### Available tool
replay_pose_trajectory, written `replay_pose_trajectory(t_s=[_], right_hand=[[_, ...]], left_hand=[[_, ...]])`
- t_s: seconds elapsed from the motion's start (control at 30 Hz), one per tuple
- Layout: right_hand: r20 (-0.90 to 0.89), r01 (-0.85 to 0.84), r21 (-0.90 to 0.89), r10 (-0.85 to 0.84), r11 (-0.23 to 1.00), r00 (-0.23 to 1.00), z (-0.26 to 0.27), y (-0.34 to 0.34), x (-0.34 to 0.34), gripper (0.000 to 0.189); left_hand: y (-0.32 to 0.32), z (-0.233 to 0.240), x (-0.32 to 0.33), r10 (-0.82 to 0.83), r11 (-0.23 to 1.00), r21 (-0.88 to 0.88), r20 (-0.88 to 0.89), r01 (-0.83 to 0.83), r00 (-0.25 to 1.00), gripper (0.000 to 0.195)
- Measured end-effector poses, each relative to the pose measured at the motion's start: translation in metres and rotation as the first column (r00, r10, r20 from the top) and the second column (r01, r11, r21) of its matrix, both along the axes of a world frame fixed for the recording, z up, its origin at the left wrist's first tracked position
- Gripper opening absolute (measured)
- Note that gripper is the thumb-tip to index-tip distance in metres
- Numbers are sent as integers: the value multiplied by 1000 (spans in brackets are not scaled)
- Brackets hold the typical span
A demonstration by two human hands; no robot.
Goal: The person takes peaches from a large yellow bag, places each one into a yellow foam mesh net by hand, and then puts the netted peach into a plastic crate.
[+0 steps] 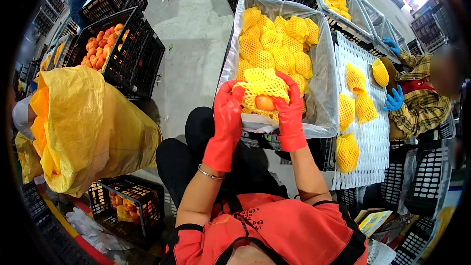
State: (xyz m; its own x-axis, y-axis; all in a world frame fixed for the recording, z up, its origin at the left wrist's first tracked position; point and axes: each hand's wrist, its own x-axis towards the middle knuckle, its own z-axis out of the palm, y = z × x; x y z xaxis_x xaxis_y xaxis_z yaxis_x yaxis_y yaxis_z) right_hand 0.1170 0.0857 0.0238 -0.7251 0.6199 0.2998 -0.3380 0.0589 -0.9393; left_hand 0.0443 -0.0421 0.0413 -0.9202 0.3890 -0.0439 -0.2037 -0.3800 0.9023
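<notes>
My left hand (229, 108), in a red rubber glove, grips one side of a yellow foam net sleeve (264, 81). The opposite side is in my right hand (291, 108), gloved the same way, its fingers beside the fruit. A reddish-orange fruit (264, 102), perhaps a peach or nectarine, shows through the sleeve's mouth; netting covers the rest of it. Both hands are above the near end of a black crate lined with clear plastic (319, 119). Inside, several net-wrapped fruits (274, 40) lie packed together towards the far end.
Right of the crate, several wrapped fruits (356, 77) lie on white foam netting (368, 143). A co-worker's blue-gloved hand (394, 99) is beside them. To my left stand a large yellow woven sack (99, 129) and a black crate of unwrapped fruit (143, 51).
</notes>
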Motion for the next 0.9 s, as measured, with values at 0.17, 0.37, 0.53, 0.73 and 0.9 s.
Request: replay_pose_trajectory(t_s=[0.17, 0.37, 0.53, 0.73, 0.9], right_hand=[[-67, -247, -651, 270, 718, 961, 3, -5, 18, 52], [174, -51, 813, -159, 580, 972, -12, -21, 27, 56], [299, -140, 322, 40, 936, 953, -3, -34, 19, 49], [160, -132, -218, 168, 967, 973, -4, -22, 27, 45], [86, -64, -135, 76, 989, 993, 21, -13, 28, 50]], left_hand=[[-10, 2, -26, -351, 910, 295, 179, 290, 919, 23], [-10, -22, -24, -268, 963, -59, -345, 264, 899, 33], [-6, -7, -16, -323, 907, 218, -186, 359, 928, 35], [2, 13, -9, -272, 933, 317, 315, 169, 909, 19], [-7, 9, -4, -13, 990, 142, -79, 24, 997, 15]])
